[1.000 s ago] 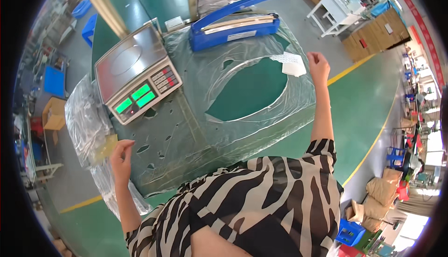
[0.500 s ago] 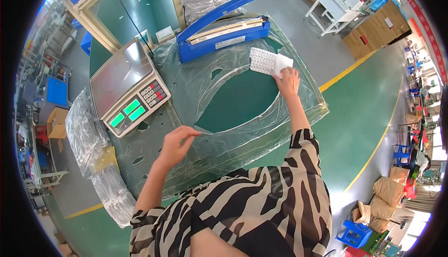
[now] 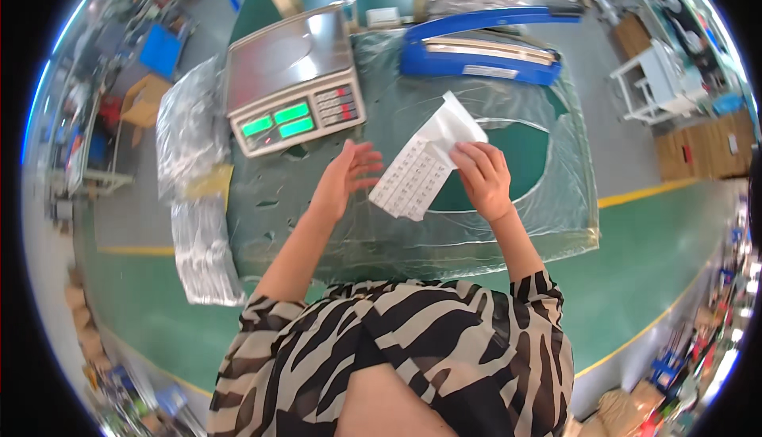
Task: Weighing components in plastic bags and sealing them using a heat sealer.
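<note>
From here I see the right hand pinching the label sheet by its three-o'clock edge above the counter, probably to leave its print uncovered; the left hand, spread and empty, hovers at nine o'clock.

A white label sheet is slanting over the bench, its grid of small dark print showing at the lower left, its blank upper part creasing and curling; the right hand is holding its right edge.
</note>
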Available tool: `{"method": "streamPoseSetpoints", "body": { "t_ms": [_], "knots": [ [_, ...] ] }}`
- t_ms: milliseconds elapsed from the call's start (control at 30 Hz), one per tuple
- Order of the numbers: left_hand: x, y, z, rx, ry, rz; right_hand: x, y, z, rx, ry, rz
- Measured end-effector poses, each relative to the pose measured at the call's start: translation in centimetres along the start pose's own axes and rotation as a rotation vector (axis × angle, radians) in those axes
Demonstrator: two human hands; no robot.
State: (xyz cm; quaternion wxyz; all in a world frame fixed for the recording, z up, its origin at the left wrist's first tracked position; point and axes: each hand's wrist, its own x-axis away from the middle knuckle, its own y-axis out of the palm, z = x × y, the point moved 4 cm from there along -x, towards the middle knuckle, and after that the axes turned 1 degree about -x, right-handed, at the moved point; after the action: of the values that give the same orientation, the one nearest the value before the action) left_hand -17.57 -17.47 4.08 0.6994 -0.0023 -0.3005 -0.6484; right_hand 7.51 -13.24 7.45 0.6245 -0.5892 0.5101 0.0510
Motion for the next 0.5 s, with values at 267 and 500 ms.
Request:
{"method": "streamPoseSetpoints", "body": {
  "t_ms": [267,500],
  "knots": [
    [2.9,-3.5,-3.0,-0.329,0.145,0.104,-1.7,4.6,-5.7,-0.233,-0.196,-0.221],
    [6.6,-4.9,-4.0,-0.353,0.278,0.297,-3.1,5.1,-11.4,-0.514,0.043,-0.175]
  ]
}}
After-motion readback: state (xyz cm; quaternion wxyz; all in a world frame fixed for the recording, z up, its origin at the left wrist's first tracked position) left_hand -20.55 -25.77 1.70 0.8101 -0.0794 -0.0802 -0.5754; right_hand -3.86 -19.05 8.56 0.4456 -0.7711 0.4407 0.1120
